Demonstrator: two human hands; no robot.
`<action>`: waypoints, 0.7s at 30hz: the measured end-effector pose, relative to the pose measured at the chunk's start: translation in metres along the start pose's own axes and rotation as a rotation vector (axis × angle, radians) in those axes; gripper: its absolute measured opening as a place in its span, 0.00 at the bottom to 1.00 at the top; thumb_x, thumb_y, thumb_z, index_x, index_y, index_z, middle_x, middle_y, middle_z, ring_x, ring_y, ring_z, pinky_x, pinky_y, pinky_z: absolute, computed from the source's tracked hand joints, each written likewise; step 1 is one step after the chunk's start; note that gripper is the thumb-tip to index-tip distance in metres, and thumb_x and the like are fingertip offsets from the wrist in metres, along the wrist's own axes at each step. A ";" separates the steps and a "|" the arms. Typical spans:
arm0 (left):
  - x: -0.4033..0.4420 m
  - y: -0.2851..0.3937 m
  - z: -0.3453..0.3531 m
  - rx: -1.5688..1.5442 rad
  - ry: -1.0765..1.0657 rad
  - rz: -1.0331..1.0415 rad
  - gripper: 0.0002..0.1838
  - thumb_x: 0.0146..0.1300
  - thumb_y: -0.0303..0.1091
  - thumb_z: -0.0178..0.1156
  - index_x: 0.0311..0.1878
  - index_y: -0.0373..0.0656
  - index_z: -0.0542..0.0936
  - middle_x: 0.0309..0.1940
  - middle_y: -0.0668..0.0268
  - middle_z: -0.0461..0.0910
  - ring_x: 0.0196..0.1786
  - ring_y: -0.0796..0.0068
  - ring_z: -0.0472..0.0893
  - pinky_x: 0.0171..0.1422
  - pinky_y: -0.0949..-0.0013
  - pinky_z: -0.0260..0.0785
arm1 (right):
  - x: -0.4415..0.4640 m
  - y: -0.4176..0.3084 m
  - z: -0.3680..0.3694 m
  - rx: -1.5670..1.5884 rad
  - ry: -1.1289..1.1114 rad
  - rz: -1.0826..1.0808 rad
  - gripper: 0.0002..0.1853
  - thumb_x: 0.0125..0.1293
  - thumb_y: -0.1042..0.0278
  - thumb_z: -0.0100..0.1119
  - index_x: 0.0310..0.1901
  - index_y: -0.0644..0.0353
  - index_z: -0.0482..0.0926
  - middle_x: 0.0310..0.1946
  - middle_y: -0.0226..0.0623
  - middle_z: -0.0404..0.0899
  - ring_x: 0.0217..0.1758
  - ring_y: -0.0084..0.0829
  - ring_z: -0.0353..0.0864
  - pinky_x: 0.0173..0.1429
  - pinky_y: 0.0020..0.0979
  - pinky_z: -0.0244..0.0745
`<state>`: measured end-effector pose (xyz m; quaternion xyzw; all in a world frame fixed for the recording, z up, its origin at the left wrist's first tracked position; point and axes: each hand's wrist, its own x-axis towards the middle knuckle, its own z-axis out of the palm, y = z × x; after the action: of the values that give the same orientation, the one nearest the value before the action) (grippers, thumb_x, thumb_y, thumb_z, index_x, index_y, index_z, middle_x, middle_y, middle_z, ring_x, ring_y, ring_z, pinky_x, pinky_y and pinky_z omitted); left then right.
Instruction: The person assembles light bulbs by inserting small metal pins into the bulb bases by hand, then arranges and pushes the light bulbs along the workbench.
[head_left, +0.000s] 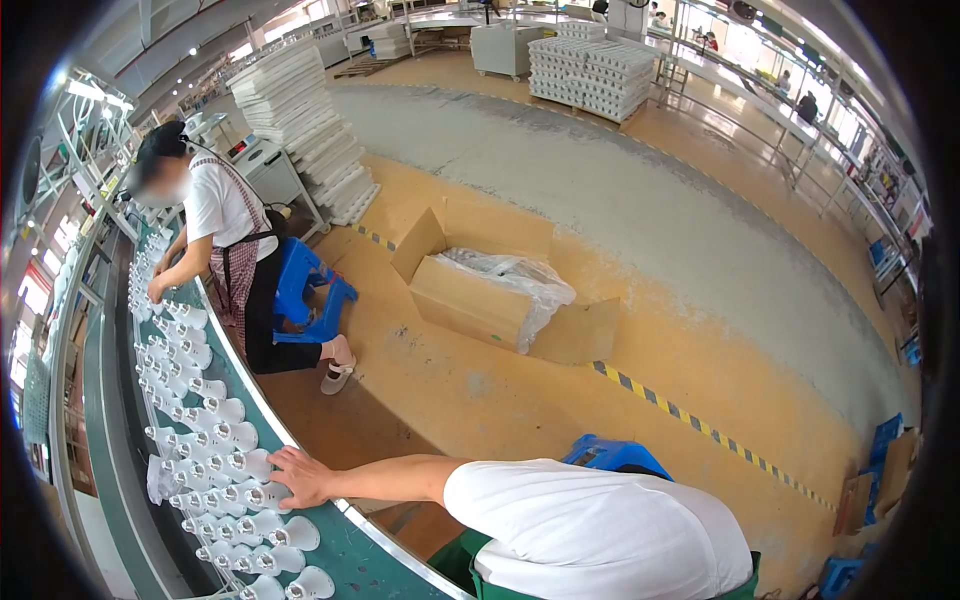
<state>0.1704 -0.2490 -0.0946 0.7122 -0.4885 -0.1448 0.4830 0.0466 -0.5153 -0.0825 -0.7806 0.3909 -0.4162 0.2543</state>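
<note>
My right hand (300, 478) reaches in from the right over the edge of the green conveyor belt (365, 560). Its fingers are spread and slightly bent, at the ends of two white lamp housings (256, 463); no firm hold on either shows. Rows of similar white cone-shaped lamp housings with shiny metal centres lie on their sides along the belt. My left hand is out of view.
A co-worker (225, 205) bends over the belt farther up, both hands among housings, beside a blue stool (305, 295). An open carton (470, 300) with plastic stands on the floor. White trays (300, 120) are stacked behind. Another blue stool (615, 455) is near my shoulder.
</note>
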 end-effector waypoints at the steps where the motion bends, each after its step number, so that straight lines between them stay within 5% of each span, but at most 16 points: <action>1: -0.004 0.001 -0.001 0.003 -0.001 -0.002 0.33 0.63 0.46 0.56 0.65 0.35 0.63 0.63 0.53 0.65 0.62 0.57 0.69 0.68 0.54 0.59 | 0.000 0.001 0.001 -0.004 0.009 -0.002 0.28 0.46 0.50 0.65 0.44 0.64 0.78 0.59 0.53 0.63 0.63 0.49 0.60 0.70 0.42 0.51; 21: -0.096 0.014 -0.028 0.124 -0.051 -0.072 0.41 0.59 0.50 0.63 0.68 0.37 0.58 0.67 0.55 0.61 0.64 0.55 0.67 0.69 0.53 0.58 | 0.000 0.004 0.004 -0.028 0.017 0.007 0.28 0.48 0.48 0.64 0.44 0.64 0.78 0.61 0.53 0.63 0.66 0.50 0.58 0.71 0.43 0.49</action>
<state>0.1354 -0.1537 -0.0943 0.7538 -0.4828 -0.1496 0.4198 0.0487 -0.5170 -0.0878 -0.7791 0.4013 -0.4166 0.2415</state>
